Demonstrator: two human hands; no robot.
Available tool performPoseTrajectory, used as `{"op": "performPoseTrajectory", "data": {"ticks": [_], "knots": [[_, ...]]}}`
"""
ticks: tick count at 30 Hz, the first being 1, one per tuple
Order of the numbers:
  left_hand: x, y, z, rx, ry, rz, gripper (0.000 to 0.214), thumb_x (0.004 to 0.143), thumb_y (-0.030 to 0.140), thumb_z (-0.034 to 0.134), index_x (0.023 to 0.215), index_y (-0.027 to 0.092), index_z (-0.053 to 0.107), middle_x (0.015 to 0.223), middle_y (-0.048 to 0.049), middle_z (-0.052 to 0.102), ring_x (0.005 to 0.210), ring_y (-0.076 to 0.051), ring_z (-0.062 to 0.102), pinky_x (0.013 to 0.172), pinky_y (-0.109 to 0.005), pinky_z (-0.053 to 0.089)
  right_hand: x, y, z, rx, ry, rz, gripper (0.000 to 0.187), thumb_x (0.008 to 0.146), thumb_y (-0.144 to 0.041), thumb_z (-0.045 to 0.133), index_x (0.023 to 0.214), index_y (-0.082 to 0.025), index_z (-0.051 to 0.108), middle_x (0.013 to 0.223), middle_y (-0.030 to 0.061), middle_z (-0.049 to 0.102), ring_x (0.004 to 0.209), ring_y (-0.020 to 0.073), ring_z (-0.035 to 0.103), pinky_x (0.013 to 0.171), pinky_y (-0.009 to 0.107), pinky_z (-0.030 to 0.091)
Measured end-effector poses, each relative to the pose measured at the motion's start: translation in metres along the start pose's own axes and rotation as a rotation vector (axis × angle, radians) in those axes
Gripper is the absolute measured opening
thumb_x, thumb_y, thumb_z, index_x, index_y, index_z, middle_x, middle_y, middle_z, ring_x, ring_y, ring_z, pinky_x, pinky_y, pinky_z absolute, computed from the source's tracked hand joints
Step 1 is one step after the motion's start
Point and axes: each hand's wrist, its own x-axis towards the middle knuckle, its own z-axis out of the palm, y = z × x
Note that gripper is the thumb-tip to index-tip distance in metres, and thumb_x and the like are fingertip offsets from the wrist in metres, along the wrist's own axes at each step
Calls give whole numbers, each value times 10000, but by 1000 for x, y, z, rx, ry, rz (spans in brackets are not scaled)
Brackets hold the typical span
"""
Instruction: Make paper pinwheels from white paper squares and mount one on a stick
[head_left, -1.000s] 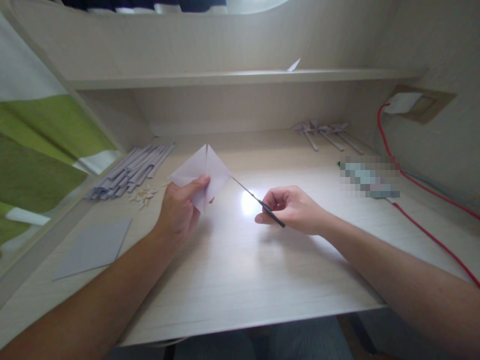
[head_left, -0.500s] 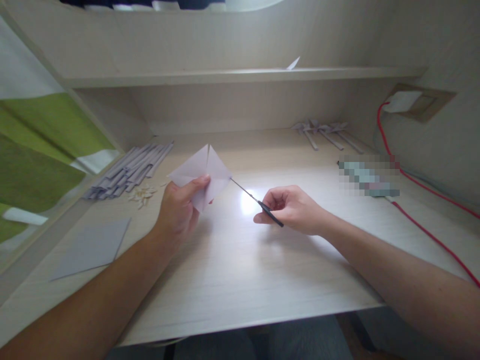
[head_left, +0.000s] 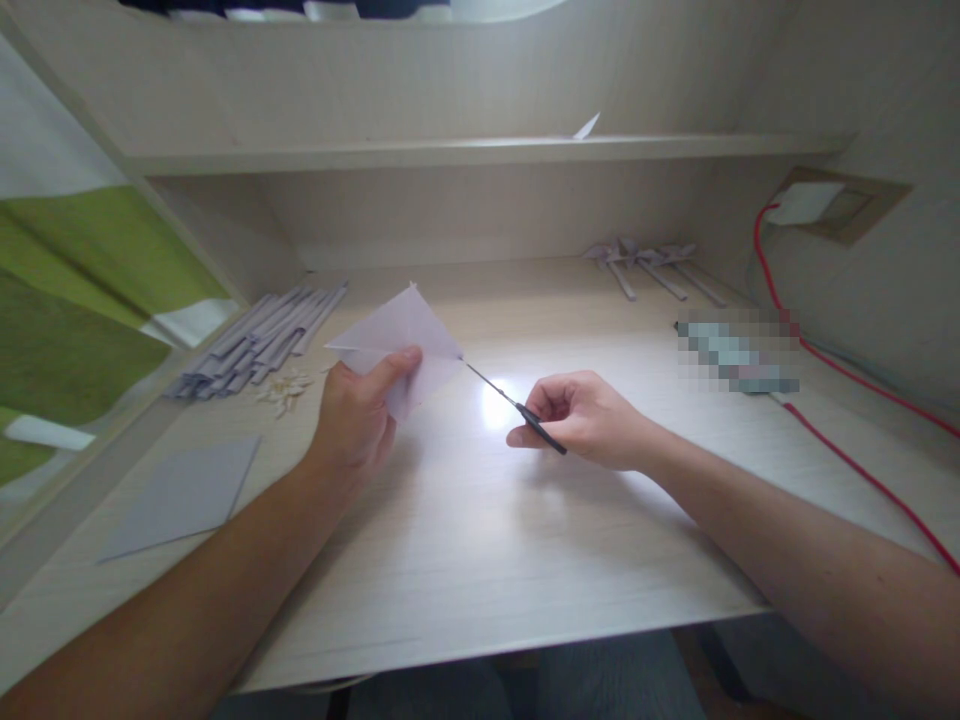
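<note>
My left hand [head_left: 358,405] pinches a white square of paper [head_left: 409,320] above the desk, thumb on top and the other fingers under it. The paper is turned with one corner pointing away from me and one toward my right hand. In my right hand [head_left: 577,415] is a pair of black-handled scissors [head_left: 541,428], gripped by the handles. Their thin blades point up and left, and the tip is at the paper's right corner. Whether the tip touches the paper or is just short of it, I cannot tell.
At left lie a pile of rolled paper sticks [head_left: 259,340], small pale scraps [head_left: 281,390] and a stack of square paper [head_left: 184,495]. Several paper pinwheels [head_left: 637,255] rest at the back right. A blurred phone-like object [head_left: 739,355] lies near a red cable [head_left: 862,465].
The paper has turned slightly in my left hand, and the slit at its far corner no longer shows as a gap. My right hand and the scissors have hardly moved.
</note>
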Motion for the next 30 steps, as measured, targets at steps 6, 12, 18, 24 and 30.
{"op": "performPoseTrajectory", "data": {"ticks": [6,12,18,24,30], "knots": [[0,-3,-2,11,-10,33,282,682,270,915,868,227,707,978,-27,789,938,-234,720,804,-317,578,0,-1,1,-24,19,11,407,628,-442,946,676,-183,636,596,-44,567,548,108,456,493,259,286],[0,-6,-4,75,-52,113,289,724,257,894,966,201,748,1016,-52,787,1020,-228,711,948,-335,561,0,-3,1,-8,13,17,400,624,-414,950,671,-183,627,589,-50,559,553,103,448,496,256,281],[1,-9,-7,135,-15,124,240,729,268,899,923,217,767,984,-35,784,987,-226,706,919,-323,564,0,-3,1,-16,4,26,402,630,-425,945,687,-181,630,594,-52,559,554,103,450,501,255,286],[3,-11,-11,160,-5,128,140,748,250,880,794,227,750,996,-18,787,944,-206,705,863,-301,557,1,-1,-1,-80,-7,36,394,659,-470,919,720,-186,652,625,-34,599,579,120,501,513,259,322],[4,-14,-12,171,16,121,156,739,270,883,780,222,740,1004,-25,790,897,-211,704,776,-296,553,5,6,-10,-549,158,22,378,687,-503,873,749,-201,654,734,15,680,659,162,564,547,273,338]]}}
